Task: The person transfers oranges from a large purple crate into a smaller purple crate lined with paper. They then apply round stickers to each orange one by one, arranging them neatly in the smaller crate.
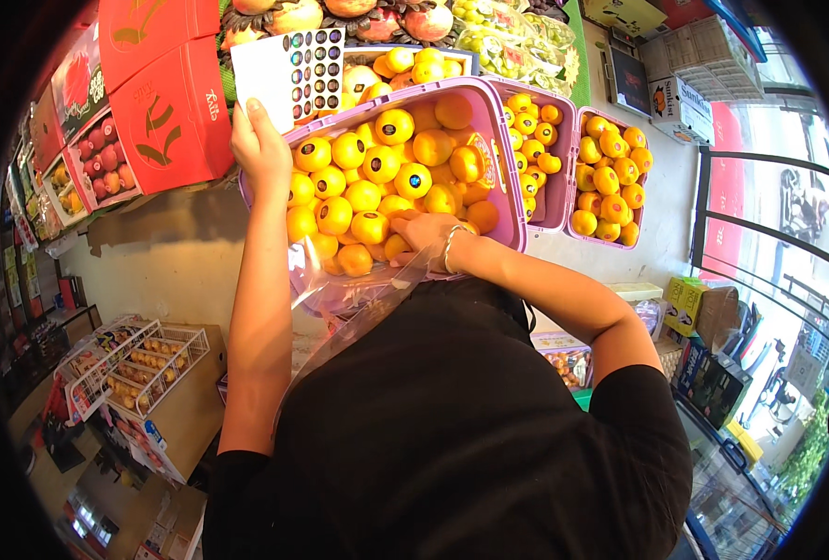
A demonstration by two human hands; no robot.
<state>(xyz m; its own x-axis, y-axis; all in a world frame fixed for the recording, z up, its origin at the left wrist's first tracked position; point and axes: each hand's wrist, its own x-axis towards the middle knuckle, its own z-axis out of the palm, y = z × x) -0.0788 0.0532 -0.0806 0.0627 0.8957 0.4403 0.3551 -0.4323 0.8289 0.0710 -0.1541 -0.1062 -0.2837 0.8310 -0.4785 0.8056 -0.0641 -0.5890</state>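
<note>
A white sheet of round dark stickers (263,77) is pinched in my left hand (261,154), above the left rim of a purple plastic basket (511,177). Oranges (363,194) fill this tilted basket, and several carry a dark round sticker. My right hand (430,235) reaches over the near edge, among the oranges on the near side. Its fingers are bent down and partly hidden, so what they grip cannot be made out. A cord bracelet circles that wrist. Clear plastic film (377,303) hangs over the basket's near edge.
Two more purple baskets of oranges (530,140) (611,177) stand to the right. Red gift boxes (174,117) are stacked at the left. Pomegranates (377,23) and packed green grapes (503,42) lie beyond. A white wire rack (158,369) sits at the lower left.
</note>
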